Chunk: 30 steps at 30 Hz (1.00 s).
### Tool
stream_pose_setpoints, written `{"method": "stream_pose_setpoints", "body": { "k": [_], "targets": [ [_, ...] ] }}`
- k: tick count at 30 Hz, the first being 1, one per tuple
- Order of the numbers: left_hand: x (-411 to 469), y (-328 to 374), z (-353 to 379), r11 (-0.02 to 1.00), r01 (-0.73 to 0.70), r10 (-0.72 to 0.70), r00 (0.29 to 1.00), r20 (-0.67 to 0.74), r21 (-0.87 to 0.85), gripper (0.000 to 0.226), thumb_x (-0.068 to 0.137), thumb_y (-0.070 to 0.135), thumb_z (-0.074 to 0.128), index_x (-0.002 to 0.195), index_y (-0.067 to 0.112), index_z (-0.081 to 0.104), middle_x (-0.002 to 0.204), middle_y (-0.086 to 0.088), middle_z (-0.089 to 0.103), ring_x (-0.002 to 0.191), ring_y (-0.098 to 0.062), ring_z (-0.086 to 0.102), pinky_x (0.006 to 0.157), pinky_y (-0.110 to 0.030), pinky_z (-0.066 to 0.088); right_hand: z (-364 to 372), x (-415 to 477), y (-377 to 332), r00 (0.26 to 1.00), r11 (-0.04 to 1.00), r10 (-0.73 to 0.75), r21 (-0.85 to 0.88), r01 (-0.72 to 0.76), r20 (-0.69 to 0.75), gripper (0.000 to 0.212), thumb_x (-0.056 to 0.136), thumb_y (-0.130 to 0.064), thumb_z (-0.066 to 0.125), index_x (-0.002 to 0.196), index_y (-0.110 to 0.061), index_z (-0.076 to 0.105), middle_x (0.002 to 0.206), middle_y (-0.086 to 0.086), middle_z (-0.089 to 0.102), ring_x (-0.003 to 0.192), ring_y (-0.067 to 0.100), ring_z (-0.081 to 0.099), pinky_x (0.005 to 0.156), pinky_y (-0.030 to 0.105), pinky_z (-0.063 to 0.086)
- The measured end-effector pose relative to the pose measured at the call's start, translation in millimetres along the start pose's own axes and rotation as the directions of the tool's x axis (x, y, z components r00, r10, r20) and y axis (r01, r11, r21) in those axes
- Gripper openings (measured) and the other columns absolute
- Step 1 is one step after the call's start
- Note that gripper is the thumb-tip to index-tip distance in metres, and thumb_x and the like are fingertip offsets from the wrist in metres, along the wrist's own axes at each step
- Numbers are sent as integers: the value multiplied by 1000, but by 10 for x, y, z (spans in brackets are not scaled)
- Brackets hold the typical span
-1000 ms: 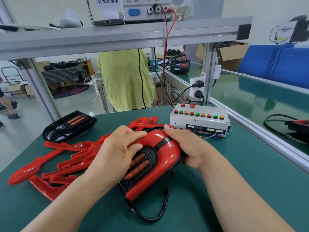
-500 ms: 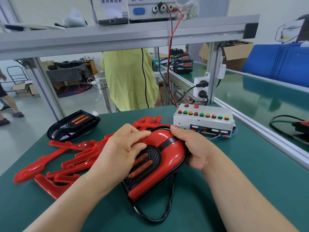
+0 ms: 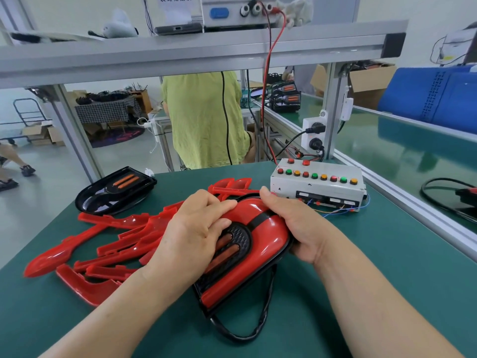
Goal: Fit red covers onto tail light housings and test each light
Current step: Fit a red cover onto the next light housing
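Red cover (image 3: 268,229) under pressing left hand (image 3: 196,233); right hand (image 3: 300,228) grips its right edge.

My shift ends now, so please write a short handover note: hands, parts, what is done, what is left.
Left hand presses on the red cover; right hand grips the tail light housing at its right edge.
Cover sits on the housing; fully clipped or not, cannot tell.
Its cable loops on the mat; test at the button box is left.
One bare housing and a pile of red covers wait at left.
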<state>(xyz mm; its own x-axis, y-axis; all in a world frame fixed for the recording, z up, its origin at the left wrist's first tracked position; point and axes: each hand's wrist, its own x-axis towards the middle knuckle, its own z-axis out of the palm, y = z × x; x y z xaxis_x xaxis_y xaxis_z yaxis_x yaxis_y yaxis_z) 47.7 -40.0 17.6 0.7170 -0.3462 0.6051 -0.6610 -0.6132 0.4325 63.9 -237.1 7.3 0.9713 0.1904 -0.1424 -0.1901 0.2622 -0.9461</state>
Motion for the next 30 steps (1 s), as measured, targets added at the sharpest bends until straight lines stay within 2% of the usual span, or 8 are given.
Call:
{"method": "stream_pose_setpoints", "body": {
  "k": [3, 7, 11, 15, 25, 30],
  "targets": [
    [27, -5, -30, 1000, -17, 17, 1000, 19, 5, 34, 90, 0, 66, 122, 14, 70, 95, 1, 57, 93, -16, 58, 86, -24, 46, -3, -4, -14, 1000, 1000, 7, 24, -6, -22, 45, 93, -45, 58, 111, -7, 72, 101, 17, 76, 77, 24, 73, 67, 32, 61],
    [52, 17, -67, 999, -27, 26, 999, 31, 19, 33, 91, 2, 66, 122, 12, 70, 96, -1, 57, 94, -18, 57, 88, -28, 46, -10, 15, -20, 994, 1000, 3, 24, 0, -105, 42, 100, -46, 49, 105, -10, 71, 92, 13, 77, 70, 20, 74, 60, 28, 60],
    [48, 41, -100, 1000, -9, 9, 1000, -11, 5, 34, 91, 1, 65, 123, 13, 69, 95, 1, 57, 93, -17, 57, 85, -23, 45, -10, 4, -25, 990, 1000, 4, 15, -2, -138, 40, 100, -45, 50, 103, -12, 72, 91, 12, 77, 71, 20, 74, 61, 29, 60],
    [56, 51, -84, 1000, -6, 7, 1000, 14, -5, 33, 90, 2, 66, 121, 11, 70, 96, -2, 58, 95, -19, 58, 89, -31, 46, 6, -6, -33, 992, 1000, 17, 21, -14, -123, 42, 100, -46, 50, 109, -11, 70, 93, 13, 77, 73, 21, 74, 61, 29, 60],
    [30, 21, -23, 1000, 23, -23, 1000, 6, -16, 34, 92, 4, 65, 123, 15, 69, 95, 2, 57, 93, -15, 58, 86, -27, 46, 29, -44, -53, 992, 999, 34, 26, -31, -125, 41, 100, -45, 50, 104, -10, 70, 87, 12, 77, 67, 20, 73, 56, 28, 59],
    [30, 8, -17, 1000, 12, -12, 1000, 14, -14, 34, 91, 3, 65, 123, 14, 70, 95, 1, 58, 93, -17, 58, 87, -28, 46, 27, -46, -55, 995, 1000, 23, 0, -23, -92, 42, 96, -48, 54, 105, -11, 72, 93, 13, 77, 73, 21, 74, 62, 29, 60]
  ]
}}
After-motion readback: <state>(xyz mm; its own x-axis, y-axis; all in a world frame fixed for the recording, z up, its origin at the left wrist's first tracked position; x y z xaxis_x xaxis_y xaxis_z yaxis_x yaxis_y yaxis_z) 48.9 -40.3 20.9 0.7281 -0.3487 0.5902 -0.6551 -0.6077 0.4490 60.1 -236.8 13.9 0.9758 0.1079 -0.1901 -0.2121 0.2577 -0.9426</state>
